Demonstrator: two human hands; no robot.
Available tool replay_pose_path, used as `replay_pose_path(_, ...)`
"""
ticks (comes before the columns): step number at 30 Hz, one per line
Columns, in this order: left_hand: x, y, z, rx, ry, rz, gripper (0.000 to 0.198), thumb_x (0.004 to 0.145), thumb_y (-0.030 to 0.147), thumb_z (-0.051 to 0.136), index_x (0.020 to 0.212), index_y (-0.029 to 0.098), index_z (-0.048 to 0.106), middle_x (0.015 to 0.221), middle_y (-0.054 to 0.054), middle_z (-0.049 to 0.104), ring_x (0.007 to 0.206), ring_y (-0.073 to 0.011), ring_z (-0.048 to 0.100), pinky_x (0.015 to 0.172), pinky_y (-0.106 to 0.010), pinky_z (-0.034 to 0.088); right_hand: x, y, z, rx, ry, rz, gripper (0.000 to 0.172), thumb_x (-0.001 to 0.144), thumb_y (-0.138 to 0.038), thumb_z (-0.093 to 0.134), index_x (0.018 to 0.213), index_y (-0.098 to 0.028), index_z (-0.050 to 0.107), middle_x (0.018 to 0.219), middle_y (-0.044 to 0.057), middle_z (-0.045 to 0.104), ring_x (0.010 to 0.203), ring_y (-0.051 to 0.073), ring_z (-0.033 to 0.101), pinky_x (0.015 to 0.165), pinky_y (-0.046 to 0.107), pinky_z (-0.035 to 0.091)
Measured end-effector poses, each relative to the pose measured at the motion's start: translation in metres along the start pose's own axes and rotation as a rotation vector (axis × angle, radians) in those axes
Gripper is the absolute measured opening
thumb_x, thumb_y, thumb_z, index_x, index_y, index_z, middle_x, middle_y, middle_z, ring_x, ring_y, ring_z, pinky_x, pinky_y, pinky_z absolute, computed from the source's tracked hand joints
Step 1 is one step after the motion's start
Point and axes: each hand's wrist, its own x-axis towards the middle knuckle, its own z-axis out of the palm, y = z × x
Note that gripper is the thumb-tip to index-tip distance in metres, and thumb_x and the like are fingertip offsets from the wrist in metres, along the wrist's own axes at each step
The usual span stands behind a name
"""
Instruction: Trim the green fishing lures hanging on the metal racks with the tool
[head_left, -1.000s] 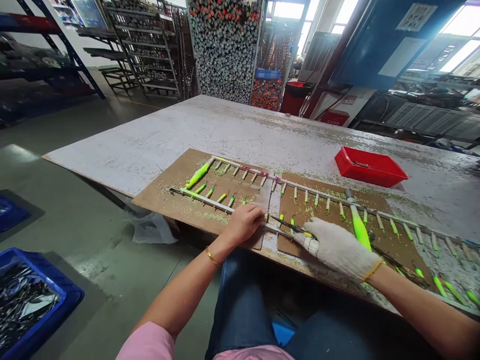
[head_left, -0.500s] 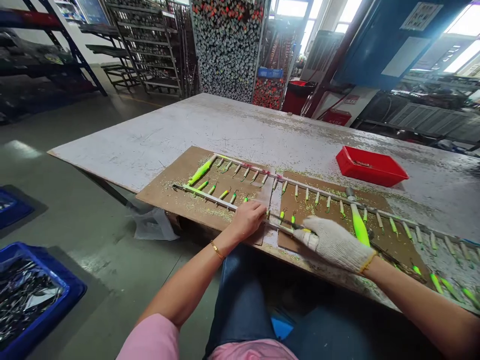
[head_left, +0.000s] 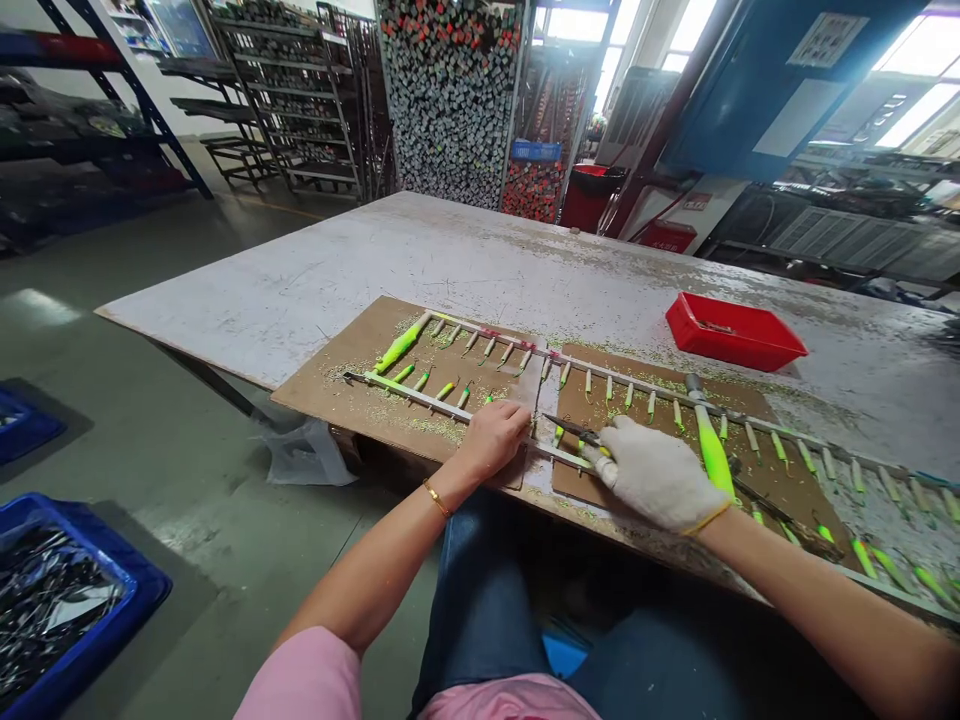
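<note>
My bare left hand (head_left: 495, 437) is closed over the near white rail (head_left: 420, 397); its fingers hide what they pinch. My right hand (head_left: 660, 472), in a knitted white glove, grips dark long-nosed pliers (head_left: 574, 428) with a bit of yellow at the handle. The pliers' tips point left, a little apart from my left fingers. Small yellow-green painted pieces with wire hooks, such as this one (head_left: 445, 390), hang along the near rail. Whitish hooked pieces (head_left: 589, 384) line the far rail (head_left: 622, 378). Larger yellow-green tapered bars (head_left: 403, 343) lie across at the left and right.
Brown cardboard sheets (head_left: 337, 365) lie under the rails, sprinkled with yellow-green flecks. A red tray (head_left: 739, 332) stands at the right on the white table (head_left: 300, 290). Blue crates (head_left: 142, 590) sit on the floor at the left. Loaded racks (head_left: 292, 100) stand behind.
My right hand has lifted slightly with the pliers, whose tips now show clear of the near rail. The left hand stays in almost the same place.
</note>
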Motion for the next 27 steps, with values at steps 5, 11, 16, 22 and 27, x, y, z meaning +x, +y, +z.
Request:
replay_pose_path(5,-0.002,-0.002,0.000,-0.015,0.017,-0.050,0.013,0.093,0.014,0.053,0.085,0.021,0.060,0.084,-0.004,0.064,0.080,-0.0183,0.056,0.071,-0.028,0.040,-0.008,-0.014,0.007,0.330,-0.076,-0.061,0.047,0.101,-0.049,0.036,0.080,-0.017,0.063,0.079,0.007,0.064,0.069,0.017,0.058,0.061,0.028,0.036)
replay_pose_path(11,-0.004,-0.002,0.002,-0.002,0.043,-0.021,0.017,0.096,0.017,0.051,0.082,0.020,0.060,0.082,-0.004,0.063,0.078,-0.0179,0.055,0.070,-0.028,0.040,0.002,0.001,0.004,0.369,-0.051,0.028,0.048,0.100,-0.052,0.037,0.078,-0.017,0.062,0.080,0.008,0.063,0.068,0.018,0.055,0.063,0.029,0.036)
replay_pose_path(16,-0.003,-0.002,0.003,-0.005,0.051,-0.030,0.015,0.096,0.018,0.052,0.083,0.020,0.060,0.082,-0.004,0.062,0.077,-0.0177,0.054,0.070,-0.028,0.039,0.000,0.017,-0.002,0.063,0.091,0.082,0.044,0.101,-0.050,0.038,0.086,-0.019,0.065,0.092,0.009,0.063,0.079,0.020,0.060,0.069,0.029,0.037)
replay_pose_path(22,-0.005,-0.002,0.002,-0.027,0.053,-0.080,0.013,0.096,0.019,0.053,0.086,0.020,0.060,0.084,-0.004,0.063,0.078,-0.0174,0.055,0.069,-0.028,0.039,-0.005,0.022,0.018,0.433,-0.077,-0.078,0.045,0.098,-0.054,0.039,0.081,-0.020,0.063,0.085,0.006,0.066,0.079,0.019,0.057,0.069,0.030,0.037)
replay_pose_path(27,-0.005,-0.002,0.003,-0.031,0.062,-0.077,0.015,0.097,0.019,0.051,0.086,0.020,0.061,0.083,-0.004,0.063,0.077,-0.0174,0.055,0.069,-0.028,0.039,-0.004,0.023,0.019,0.663,-0.147,-0.047,0.050,0.093,-0.064,0.044,0.078,-0.020,0.062,0.077,0.003,0.066,0.072,0.017,0.053,0.064,0.029,0.039)
